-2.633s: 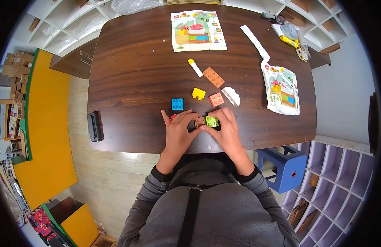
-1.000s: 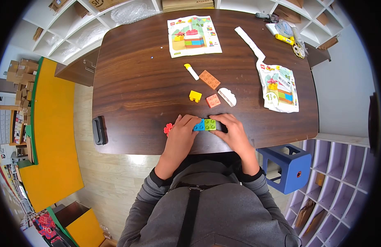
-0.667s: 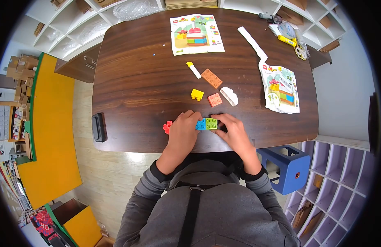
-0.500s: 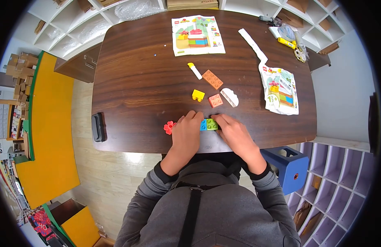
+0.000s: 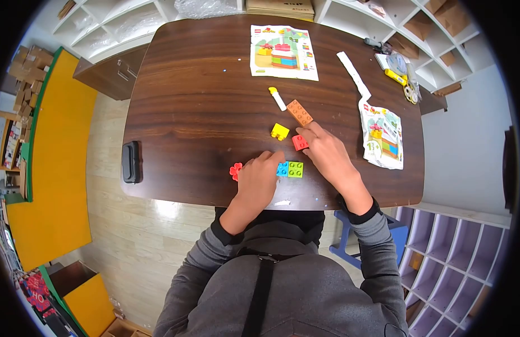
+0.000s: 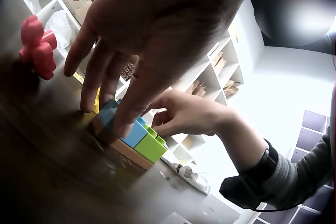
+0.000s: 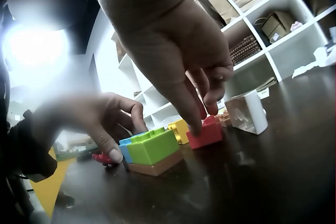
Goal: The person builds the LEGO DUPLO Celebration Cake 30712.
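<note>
A blue brick (image 5: 282,169) and a green brick (image 5: 296,169) sit side by side on a brown brick (image 7: 157,168) near the table's front edge. My left hand (image 5: 258,181) grips this stack at the blue end, its thumb on the near side. Farther forward and to the right, my right hand (image 5: 329,154) pinches a small red brick (image 7: 206,133) standing on the table. A red flower piece (image 5: 235,171) lies just left of my left hand. Beyond the red brick are a yellow brick (image 5: 279,132) and an orange-brown eight-stud brick (image 5: 299,112).
A white arched piece (image 7: 251,112) stands by the red brick, hidden under my right hand in the head view. A white-and-yellow candle piece (image 5: 277,99) lies farther back. An instruction sheet (image 5: 283,53), an opened bag (image 5: 382,137) and a black case (image 5: 131,162) are around.
The blue brick, earlier apart on the table, has joined the green one on the brown brick. My right hand has left the green brick, moving forward and right to the red brick.
</note>
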The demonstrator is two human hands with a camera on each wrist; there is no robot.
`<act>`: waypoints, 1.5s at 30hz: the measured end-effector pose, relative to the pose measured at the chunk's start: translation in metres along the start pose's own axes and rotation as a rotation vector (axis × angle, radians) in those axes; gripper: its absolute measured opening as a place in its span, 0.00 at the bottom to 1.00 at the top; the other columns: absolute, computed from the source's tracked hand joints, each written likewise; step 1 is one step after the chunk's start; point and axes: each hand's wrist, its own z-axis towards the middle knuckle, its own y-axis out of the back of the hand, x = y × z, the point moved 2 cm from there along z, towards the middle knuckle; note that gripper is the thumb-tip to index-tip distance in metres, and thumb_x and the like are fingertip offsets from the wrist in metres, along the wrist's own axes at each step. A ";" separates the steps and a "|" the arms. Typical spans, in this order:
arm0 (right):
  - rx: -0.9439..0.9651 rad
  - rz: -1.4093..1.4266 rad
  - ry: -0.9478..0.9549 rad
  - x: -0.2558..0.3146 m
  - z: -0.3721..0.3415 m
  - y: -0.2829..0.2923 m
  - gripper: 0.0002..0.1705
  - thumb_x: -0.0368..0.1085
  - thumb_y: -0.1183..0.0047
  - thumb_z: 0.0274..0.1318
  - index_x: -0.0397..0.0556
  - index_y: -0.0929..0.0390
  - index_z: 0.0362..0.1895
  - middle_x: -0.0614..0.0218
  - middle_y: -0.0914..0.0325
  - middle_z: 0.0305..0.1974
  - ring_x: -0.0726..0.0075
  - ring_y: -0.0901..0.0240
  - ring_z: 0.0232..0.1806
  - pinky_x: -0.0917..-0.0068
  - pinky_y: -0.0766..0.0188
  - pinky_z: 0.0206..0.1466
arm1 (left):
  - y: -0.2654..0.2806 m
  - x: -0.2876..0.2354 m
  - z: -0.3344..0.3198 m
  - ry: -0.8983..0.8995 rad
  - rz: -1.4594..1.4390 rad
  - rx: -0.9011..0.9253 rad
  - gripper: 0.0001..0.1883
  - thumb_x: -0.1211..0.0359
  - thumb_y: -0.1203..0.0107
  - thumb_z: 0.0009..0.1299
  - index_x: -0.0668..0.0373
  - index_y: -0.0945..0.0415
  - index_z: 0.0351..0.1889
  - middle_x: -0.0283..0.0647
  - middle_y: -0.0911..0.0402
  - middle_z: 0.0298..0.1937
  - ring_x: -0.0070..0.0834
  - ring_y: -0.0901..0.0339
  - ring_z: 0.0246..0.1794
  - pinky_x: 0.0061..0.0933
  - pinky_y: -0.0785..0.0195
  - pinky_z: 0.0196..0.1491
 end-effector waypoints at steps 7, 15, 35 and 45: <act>0.036 0.018 -0.078 -0.009 -0.001 0.001 0.20 0.25 0.42 0.40 0.43 0.26 0.44 0.59 0.30 0.42 0.54 0.27 0.44 0.62 0.28 0.45 | 0.002 0.004 0.007 -0.011 0.021 -0.032 0.13 0.77 0.43 0.56 0.55 0.29 0.38 0.42 0.24 0.34 0.47 0.24 0.36 0.44 0.32 0.35; -0.050 0.028 -0.127 -0.038 0.011 0.009 0.19 0.29 0.38 0.41 0.43 0.25 0.42 0.59 0.28 0.39 0.51 0.30 0.43 0.62 0.30 0.49 | 0.004 0.007 0.009 -0.043 0.001 -0.053 0.13 0.77 0.42 0.55 0.55 0.28 0.38 0.41 0.23 0.34 0.46 0.24 0.36 0.43 0.32 0.35; 0.065 0.184 -0.028 0.011 0.008 0.038 0.23 0.23 0.42 0.40 0.40 0.25 0.47 0.55 0.26 0.42 0.46 0.29 0.46 0.60 0.31 0.49 | -0.006 0.027 0.018 -0.003 -0.112 -0.005 0.23 0.73 0.36 0.53 0.56 0.34 0.44 0.37 0.18 0.44 0.39 0.24 0.48 0.65 0.58 0.65; 0.165 0.231 -0.033 0.029 -0.013 0.005 0.22 0.24 0.41 0.38 0.40 0.24 0.44 0.55 0.27 0.40 0.49 0.29 0.44 0.61 0.30 0.48 | -0.002 0.025 0.017 0.015 -0.084 -0.003 0.26 0.74 0.35 0.51 0.57 0.36 0.46 0.39 0.17 0.42 0.40 0.23 0.47 0.64 0.62 0.66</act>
